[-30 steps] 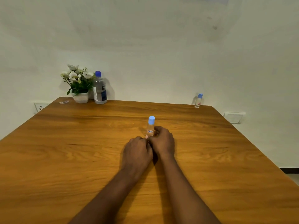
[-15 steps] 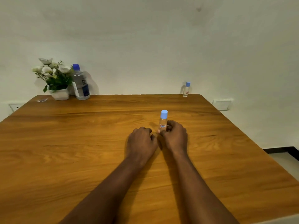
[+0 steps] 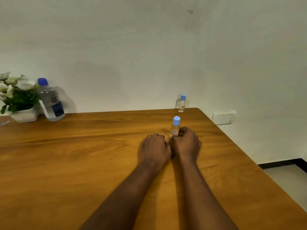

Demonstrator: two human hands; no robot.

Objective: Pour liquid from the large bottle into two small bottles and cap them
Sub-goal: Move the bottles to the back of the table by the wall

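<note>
right hand [image 3: 186,143]: fingers wrapped round the lower half of the near small bottle [image 3: 175,127], holding it upright on the table [image 3: 74,163]
left hand [image 3: 154,147]: right beside the other one, knuckles up, fingers curled under, and afaict nothing in it; not clearly touching the bottle either
near small bottle: roughly mid-table, a bit right of centre, light blue cap [image 3: 176,119] on top
far small bottle [image 3: 181,104]: standing at the back edge of the table near the right corner, also capped, well apart from both hands
large bottle [image 3: 50,102]: way over at the back left, just beside the flower pot [image 3: 25,116], blue cap on, nobody touching it
fill levels: honestly can't read them, the small ones are clear and tiny from here
done so far: both small bottles are wearing caps, so the capping looks settled for now, but whether they've had liquid poured in I can't say
left to do: if they're empty, basically everything (uncap, fetch the big one, pour twice, recap); if they're full, pretty much nothing
my guess: with the large bottle shut and parked that far off, no pouring is going on at this point
</note>
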